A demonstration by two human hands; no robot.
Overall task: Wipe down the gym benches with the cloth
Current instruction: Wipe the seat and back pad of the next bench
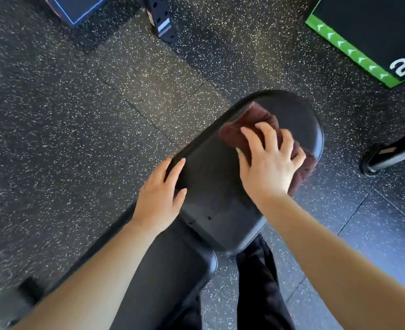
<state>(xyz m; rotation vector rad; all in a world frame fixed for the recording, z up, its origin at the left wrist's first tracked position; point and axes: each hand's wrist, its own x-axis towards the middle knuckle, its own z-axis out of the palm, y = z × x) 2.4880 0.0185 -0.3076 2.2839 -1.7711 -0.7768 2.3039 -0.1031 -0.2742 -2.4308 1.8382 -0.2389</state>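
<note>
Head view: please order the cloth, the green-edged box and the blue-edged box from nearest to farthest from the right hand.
From the right hand:
1. cloth, pressed beneath it.
2. green-edged box, upper right.
3. blue-edged box, upper left.

Gym: padded bench [215, 186], speckled rubber floor [77, 115]

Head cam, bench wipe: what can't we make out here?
Cloth: head view, partly under the right hand, motion-blurred.
Green box: head view, printed number cut by right edge.
Bench pad: head view, frame beneath hidden by pad.
</note>
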